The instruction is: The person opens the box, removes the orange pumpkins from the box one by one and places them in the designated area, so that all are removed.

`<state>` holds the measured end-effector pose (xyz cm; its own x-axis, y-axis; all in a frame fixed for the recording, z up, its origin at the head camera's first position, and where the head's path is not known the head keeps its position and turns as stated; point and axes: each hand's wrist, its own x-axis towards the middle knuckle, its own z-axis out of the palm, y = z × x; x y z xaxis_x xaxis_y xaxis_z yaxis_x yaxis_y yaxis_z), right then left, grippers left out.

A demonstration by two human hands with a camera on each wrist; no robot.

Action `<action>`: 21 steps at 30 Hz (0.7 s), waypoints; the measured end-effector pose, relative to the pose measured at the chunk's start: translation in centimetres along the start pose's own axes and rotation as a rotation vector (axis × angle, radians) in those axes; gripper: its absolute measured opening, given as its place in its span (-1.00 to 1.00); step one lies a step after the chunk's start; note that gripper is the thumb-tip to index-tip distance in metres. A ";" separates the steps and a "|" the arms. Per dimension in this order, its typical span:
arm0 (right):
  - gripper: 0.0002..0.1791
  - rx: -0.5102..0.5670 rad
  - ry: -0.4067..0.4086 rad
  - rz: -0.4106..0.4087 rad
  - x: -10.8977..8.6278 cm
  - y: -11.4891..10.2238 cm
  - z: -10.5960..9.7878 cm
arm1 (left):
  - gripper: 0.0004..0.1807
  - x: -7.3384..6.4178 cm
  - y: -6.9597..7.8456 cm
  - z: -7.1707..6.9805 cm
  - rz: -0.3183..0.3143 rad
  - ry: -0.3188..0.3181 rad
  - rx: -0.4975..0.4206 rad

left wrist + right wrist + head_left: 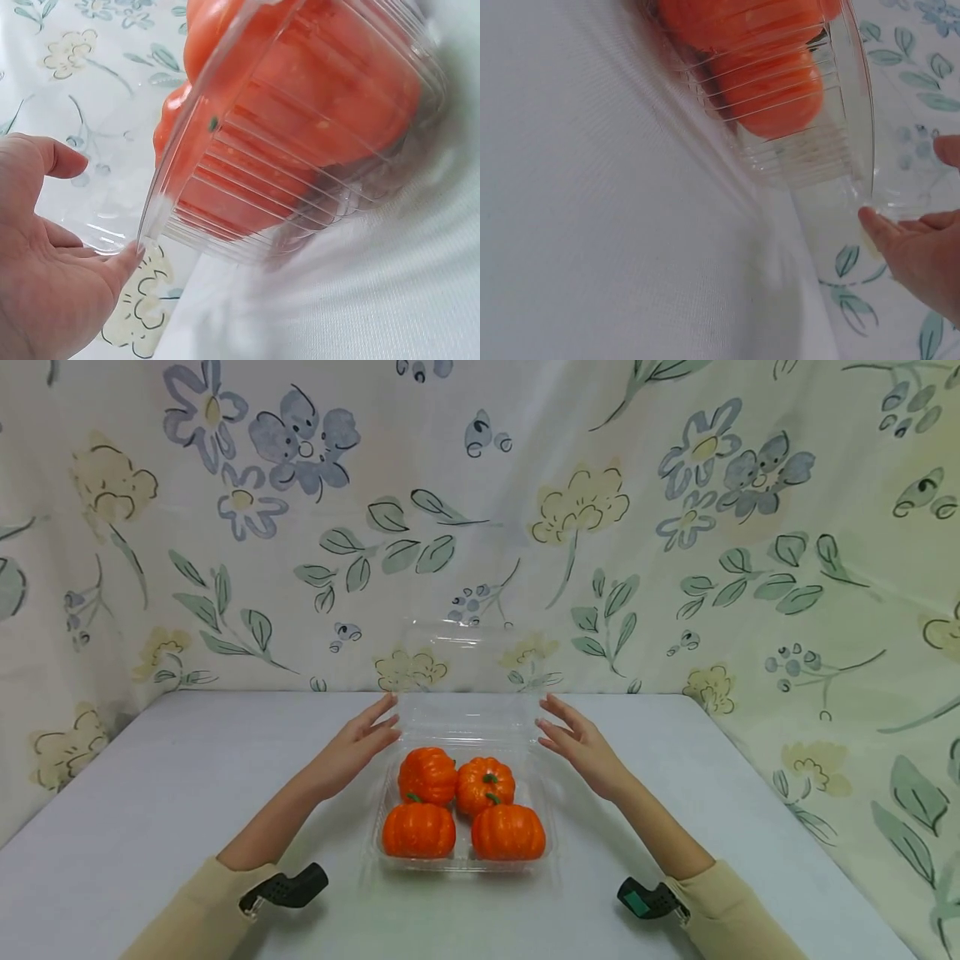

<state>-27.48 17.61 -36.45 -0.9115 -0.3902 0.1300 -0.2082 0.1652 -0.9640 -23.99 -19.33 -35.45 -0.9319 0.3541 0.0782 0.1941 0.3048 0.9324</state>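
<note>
A clear plastic clamshell box (463, 865) lies on the table with its hinged lid (468, 714) raised behind it. Several small orange pumpkins (418, 831) with green stems fill its base in two rows. My left hand (358, 747) is at the lid's left side, fingers loosely extended; in the left wrist view its little finger (126, 264) appears to touch the box near the hinge. Opposite, my right hand (585, 752) flanks the lid's right side, fingers spread. In the right wrist view a fingertip (867, 216) is close to the box edge; contact there is unclear.
A white-covered table (225, 752) spreads out on both sides of the box. Behind it hangs a floral curtain (480, 543). Dark wrist cameras (296, 887) are strapped over the beige sleeves (198, 910).
</note>
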 end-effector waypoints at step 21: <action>-0.31 0.007 -0.069 0.026 0.4 1.6 -0.5 | -0.26 0.3 -0.5 0.0 -0.019 -0.011 -0.159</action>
<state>-28.37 18.13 -37.79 -0.8896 -0.4479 0.0891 -0.1823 0.1693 -0.9686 -24.37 -19.39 -35.89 -0.9312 0.3601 0.0572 0.1249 0.1676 0.9779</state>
